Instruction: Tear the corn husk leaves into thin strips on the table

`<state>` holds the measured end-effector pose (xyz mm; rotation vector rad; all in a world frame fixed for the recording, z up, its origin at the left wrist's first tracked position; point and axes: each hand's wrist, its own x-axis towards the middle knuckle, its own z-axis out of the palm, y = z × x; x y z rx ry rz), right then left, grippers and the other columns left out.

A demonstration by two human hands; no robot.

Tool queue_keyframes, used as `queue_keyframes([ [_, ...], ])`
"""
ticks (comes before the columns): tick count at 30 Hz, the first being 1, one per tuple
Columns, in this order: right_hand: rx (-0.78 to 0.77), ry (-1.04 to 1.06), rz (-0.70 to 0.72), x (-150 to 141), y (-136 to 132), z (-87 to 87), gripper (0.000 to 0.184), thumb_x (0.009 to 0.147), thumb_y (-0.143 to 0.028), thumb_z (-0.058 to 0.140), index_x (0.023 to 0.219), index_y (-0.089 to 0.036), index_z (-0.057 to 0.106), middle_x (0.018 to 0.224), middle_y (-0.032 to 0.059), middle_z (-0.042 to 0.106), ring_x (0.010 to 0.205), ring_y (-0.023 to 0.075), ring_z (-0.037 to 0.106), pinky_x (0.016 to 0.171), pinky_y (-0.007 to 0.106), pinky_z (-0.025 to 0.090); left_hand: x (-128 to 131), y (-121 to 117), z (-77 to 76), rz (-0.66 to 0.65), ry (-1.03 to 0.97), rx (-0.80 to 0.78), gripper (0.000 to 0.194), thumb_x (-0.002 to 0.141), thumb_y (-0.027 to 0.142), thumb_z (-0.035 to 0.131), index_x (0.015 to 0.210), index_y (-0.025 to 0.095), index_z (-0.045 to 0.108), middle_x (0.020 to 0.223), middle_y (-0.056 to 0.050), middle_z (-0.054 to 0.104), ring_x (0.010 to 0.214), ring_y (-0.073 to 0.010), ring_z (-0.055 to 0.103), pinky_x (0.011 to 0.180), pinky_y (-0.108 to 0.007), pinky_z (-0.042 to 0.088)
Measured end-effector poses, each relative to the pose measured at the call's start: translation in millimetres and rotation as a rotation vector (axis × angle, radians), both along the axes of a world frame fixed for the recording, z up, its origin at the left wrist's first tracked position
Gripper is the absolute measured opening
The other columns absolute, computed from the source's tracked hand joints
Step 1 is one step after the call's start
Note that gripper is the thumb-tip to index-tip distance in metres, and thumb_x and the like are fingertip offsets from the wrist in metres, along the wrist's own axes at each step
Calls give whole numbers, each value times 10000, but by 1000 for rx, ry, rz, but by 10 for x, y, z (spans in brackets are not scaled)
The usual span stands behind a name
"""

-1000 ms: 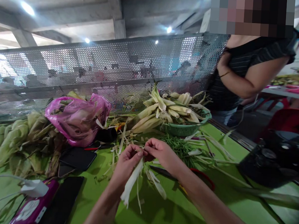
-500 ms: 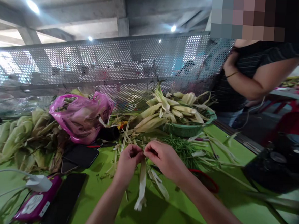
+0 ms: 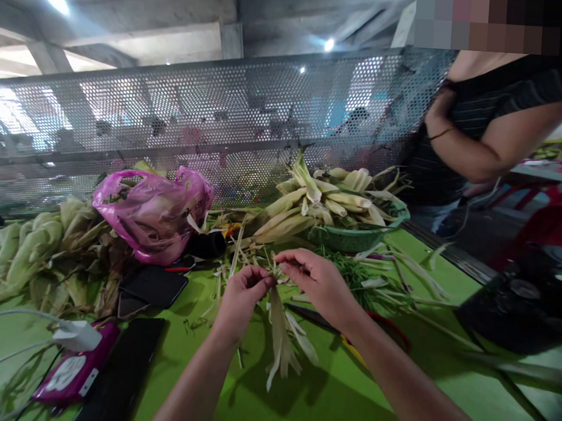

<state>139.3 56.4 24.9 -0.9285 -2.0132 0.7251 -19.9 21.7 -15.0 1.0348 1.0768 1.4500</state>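
Note:
My left hand (image 3: 245,294) is closed in a pinch on the gathered top of a bundle of pale corn husk strips (image 3: 280,337). The strips hang down over the green table and fan out at their lower ends. Just right of the pinch, my right hand (image 3: 317,279) has its fingers loosened and apart, close to the husk's top. Whether a thin strand lies between those fingertips, I cannot tell. Partly under my right forearm lies a pair of scissors (image 3: 315,315) with a red and yellow handle. Green thin leaves (image 3: 353,281) are piled behind my right hand.
A green basket (image 3: 355,239) heaped with corn husks stands behind. Further left are a pink plastic bag (image 3: 154,212), husk bundles (image 3: 45,247), dark phones (image 3: 157,285) and a purple power bank (image 3: 78,366). Beyond the perforated metal screen (image 3: 195,129) and table's edge stands a person (image 3: 496,122).
My right hand has come off its pinch beside the left and lifted slightly, fingers opening. The hanging husk strips now spread wider, and more of the scissors shows.

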Motion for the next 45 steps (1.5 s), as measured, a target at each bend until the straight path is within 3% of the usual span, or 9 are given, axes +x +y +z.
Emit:
queue_keyframes([
  [6,2,-39,41,29,20,21,220,837,-222,587,1030,-223,693,899,27,624,650,123,537,574,232,400,-5,-13,27,4,-63,-18,232,645,302,769,752,148,631,658,30,561,536,-55,429,517,-176,322],
  [12,95,-80,41,-3,-15,15,91,847,-208,595,822,-204,683,824,22,619,743,153,581,691,254,431,-6,-13,6,-8,-106,-27,185,673,265,734,739,153,603,646,42,539,532,-47,419,518,-167,317],
  [21,82,-133,136,8,-32,59,113,838,-225,603,755,-183,667,785,17,620,707,140,563,653,241,411,-11,5,11,55,-139,-47,202,562,193,765,685,147,612,652,16,611,559,-70,493,542,-187,357],
  [24,29,-85,96,-1,-5,17,145,868,-268,568,783,-187,653,754,11,624,715,150,563,649,243,414,-12,5,19,79,-109,-18,188,556,169,755,677,151,612,651,17,612,600,-86,525,603,-203,395],
  [26,5,-59,66,-16,12,-26,83,837,-198,570,846,-198,653,786,6,648,732,152,574,653,240,420,-13,6,17,94,-78,9,178,568,161,748,681,154,611,658,19,607,620,-91,532,632,-209,405],
  [29,-8,-56,72,-48,22,-80,184,781,-109,562,892,-207,672,855,12,683,781,162,602,706,253,440,-15,9,7,110,-24,44,162,588,173,739,687,159,611,654,22,596,621,-96,534,628,-210,406],
  [40,15,-109,-43,-123,-38,-128,54,785,-165,581,774,-199,621,708,-5,642,654,152,580,593,230,410,21,-1,3,225,231,127,138,629,104,612,744,175,642,693,0,650,636,-132,586,623,-229,440],
  [45,-23,-80,-24,-144,-53,-139,76,796,-164,556,794,-202,621,716,-6,649,650,149,583,595,230,418,50,-32,19,286,302,142,188,664,110,591,800,180,698,745,-24,694,688,-160,619,677,-261,460],
])
